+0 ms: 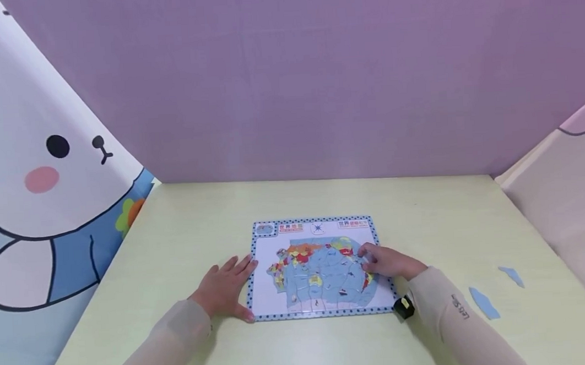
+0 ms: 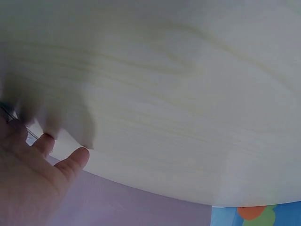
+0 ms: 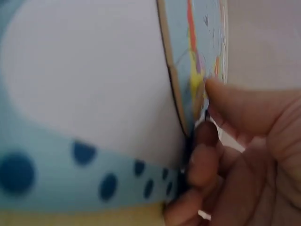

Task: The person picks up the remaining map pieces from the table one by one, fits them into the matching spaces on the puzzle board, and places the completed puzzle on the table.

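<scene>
Map board (image 1: 266, 250): it lies flat on the table (image 1: 200, 220), a little below the middle of the head frame, with white ground and a dotted blue border.
Map puzzle (image 1: 322, 274): pale blue with red, orange and yellow parts, it covers much of the board's inside.
Left hand (image 1: 223, 290): it is wide, the fingers spread apart and almost straight, pointing to the upper right; they rest at the board's left border, and the thumb lies at its lower left corner.
Left arm: it comes from the bottom of the frame, left of the middle, in a light sleeve (image 1: 166, 338), and slants up to the right.
Right hand (image 1: 388, 261): it is narrow, the fingers bent, with thumb and fingertips at the right edge of the map; I cannot tell if they pinch a piece or only press.
Right arm: it enters at the lower right and slants up to the left; its cuff carries dark letters, and a small black box (image 1: 404, 307) is beside the wrist.
Loose pieces: two blue ones, a larger piece (image 1: 485, 303) and a smaller piece (image 1: 512, 275), lie apart at the lower right of the frame.
Behind: a purple cloth (image 1: 287, 83) fills the upper frame.
</scene>
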The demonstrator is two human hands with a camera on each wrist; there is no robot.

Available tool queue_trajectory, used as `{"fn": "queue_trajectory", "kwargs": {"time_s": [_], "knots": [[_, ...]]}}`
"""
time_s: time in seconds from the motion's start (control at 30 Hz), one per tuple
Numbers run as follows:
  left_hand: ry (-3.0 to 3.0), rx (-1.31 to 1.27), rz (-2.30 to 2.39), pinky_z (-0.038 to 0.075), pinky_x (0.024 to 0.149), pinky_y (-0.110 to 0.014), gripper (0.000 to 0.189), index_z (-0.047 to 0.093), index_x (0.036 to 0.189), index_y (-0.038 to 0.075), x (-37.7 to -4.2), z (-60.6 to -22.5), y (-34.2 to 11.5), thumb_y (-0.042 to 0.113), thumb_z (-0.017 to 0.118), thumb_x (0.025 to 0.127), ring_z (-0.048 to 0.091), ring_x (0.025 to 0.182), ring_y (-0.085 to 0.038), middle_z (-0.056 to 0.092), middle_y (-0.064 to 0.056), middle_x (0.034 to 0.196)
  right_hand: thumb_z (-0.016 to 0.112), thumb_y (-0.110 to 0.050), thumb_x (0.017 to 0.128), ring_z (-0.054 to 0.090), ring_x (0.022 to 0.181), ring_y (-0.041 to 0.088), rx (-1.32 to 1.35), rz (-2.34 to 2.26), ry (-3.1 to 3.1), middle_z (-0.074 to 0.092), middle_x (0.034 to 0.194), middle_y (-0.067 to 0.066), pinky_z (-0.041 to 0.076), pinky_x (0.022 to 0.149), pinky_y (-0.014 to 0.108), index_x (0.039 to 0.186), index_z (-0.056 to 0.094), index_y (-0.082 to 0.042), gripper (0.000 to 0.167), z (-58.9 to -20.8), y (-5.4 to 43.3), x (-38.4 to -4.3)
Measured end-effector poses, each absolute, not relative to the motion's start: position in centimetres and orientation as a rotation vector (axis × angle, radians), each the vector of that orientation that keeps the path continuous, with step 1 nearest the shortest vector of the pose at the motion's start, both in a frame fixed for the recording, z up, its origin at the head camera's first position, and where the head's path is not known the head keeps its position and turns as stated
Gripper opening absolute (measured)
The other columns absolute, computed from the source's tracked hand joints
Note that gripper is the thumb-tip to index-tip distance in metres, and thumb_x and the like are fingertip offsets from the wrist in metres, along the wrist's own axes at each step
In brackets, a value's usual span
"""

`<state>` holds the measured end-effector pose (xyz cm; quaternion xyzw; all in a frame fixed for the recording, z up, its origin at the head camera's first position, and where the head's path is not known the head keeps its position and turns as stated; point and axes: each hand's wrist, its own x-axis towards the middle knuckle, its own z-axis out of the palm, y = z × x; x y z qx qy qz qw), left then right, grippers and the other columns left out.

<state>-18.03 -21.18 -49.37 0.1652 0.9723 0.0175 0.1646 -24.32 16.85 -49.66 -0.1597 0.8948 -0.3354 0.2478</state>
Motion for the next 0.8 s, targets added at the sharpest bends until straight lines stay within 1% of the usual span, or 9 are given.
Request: {"fn": "queue_trajectory", "kwargs": {"time_s": [0.07, 0.13, 0.2, 0.23, 0.33, 0.43, 0.5, 0.67, 0.8], "knots": [[2.776, 0.480, 0.037, 0.027, 0.104, -0.064, 0.114, 0.030, 0.151, 0.015, -18.2, -49.4, -21.2, 0.063, 0.079, 0.060, 0.021, 0.142, -0.037, 0.026, -0.005, 0.157, 0.057, -0.015, 0.096, 0.054, 0.083, 0.021, -0.474, -0.958, 2.392, 0.056, 0.095, 0.008, 0.045, 0.072, 0.034, 0.129, 0.046, -0.004, 0.037, -49.2, 17.8, -23.9], [2.769, 0.483, 0.026, 0.027, 0.104, -0.065, 0.115, 0.029, 0.151, 0.015, -18.3, -49.5, -21.3, 0.064, 0.079, 0.060, 0.020, 0.142, -0.037, 0.025, -0.005, 0.157, 0.058, -0.018, 0.096, 0.056, 0.090, 0.023, -0.526, -1.013, 2.375, 0.057, 0.102, 0.012, 0.048, 0.076, 0.036, 0.139, 0.037, 0.000, 0.051, -48.5, 19.4, -23.3], [2.759, 0.492, 0.025, 0.027, 0.103, -0.066, 0.116, 0.029, 0.152, 0.013, -18.4, -49.6, -21.4, 0.065, 0.078, 0.060, 0.019, 0.142, -0.038, 0.024, -0.006, 0.157, 0.059, -0.017, 0.096, 0.058, 0.091, 0.025, -0.559, -1.058, 2.419, 0.058, 0.104, 0.014, 0.049, 0.077, 0.037, 0.144, 0.031, 0.003, 0.059, -47.3, 21.7, -22.4], [2.752, 0.496, 0.029, 0.027, 0.103, -0.066, 0.117, 0.029, 0.152, 0.013, -18.5, -49.6, -21.5, 0.066, 0.077, 0.060, 0.019, 0.142, -0.039, 0.024, -0.006, 0.157, 0.060, -0.016, 0.095, 0.058, 0.088, 0.023, -0.573, -1.049, 2.468, 0.059, 0.103, 0.014, 0.050, 0.074, 0.035, 0.143, 0.031, 0.005, 0.060, -46.7, 23.0, -21.9], [2.743, 0.516, 0.057, 0.026, 0.103, -0.067, 0.118, 0.029, 0.151, 0.012, -18.6, -49.8, -21.5, 0.067, 0.077, 0.059, 0.019, 0.142, -0.040, 0.024, -0.008, 0.157, 0.064, -0.013, 0.092, 0.055, 0.075, 0.014, -0.578, -0.955, 2.604, 0.059, 0.092, 0.008, 0.046, 0.062, 0.029, 0.136, 0.040, 0.011, 0.055, -45.2, 27.2, -20.1], [2.749, 0.518, 0.069, 0.026, 0.103, -0.067, 0.118, 0.029, 0.151, 0.012, -18.5, -49.8, -21.5, 0.067, 0.077, 0.059, 0.020, 0.141, -0.040, 0.025, -0.008, 0.157, 0.067, -0.015, 0.089, 0.045, 0.068, 0.007, -0.547, -0.787, 2.671, 0.053, 0.083, 0.000, 0.041, 0.058, 0.026, 0.129, 0.048, 0.013, 0.052, -44.5, 30.7, -18.5], [2.745, 0.522, 0.072, 0.026, 0.102, -0.068, 0.118, 0.030, 0.151, 0.011, -18.5, -49.7, -21.6, 0.067, 0.077, 0.059, 0.020, 0.141, -0.040, 0.025, -0.008, 0.157, 0.069, -0.014, 0.087, 0.044, 0.068, 0.005, -0.517, -0.731, 2.694, 0.051, 0.080, -0.002, 0.040, 0.058, 0.026, 0.125, 0.052, 0.013, 0.050, -44.7, 32.5, -17.5], [2.741, 0.537, 0.059, 0.027, 0.102, -0.068, 0.118, 0.030, 0.151, 0.010, -18.7, -49.7, -21.6, 0.068, 0.076, 0.059, 0.020, 0.141, -0.041, 0.025, -0.009, 0.157, 0.070, -0.011, 0.086, 0.048, 0.070, 0.005, -0.464, -0.702, 2.728, 0.054, 0.084, 0.001, 0.042, 0.058, 0.025, 0.121, 0.052, 0.014, 0.047, -45.4, 35.6, -15.8], [2.746, 0.552, 0.039, 0.028, 0.102, -0.067, 0.118, 0.030, 0.150, 0.009, -18.8, -49.6, -21.5, 0.069, 0.076, 0.059, 0.021, 0.141, -0.041, 0.026, -0.010, 0.156, 0.069, -0.011, 0.088, 0.056, 0.077, 0.013, -0.426, -0.789, 2.648, 0.056, 0.092, 0.008, 0.047, 0.060, 0.026, 0.123, 0.048, 0.017, 0.050, -45.9, 36.5, -15.2]]}}
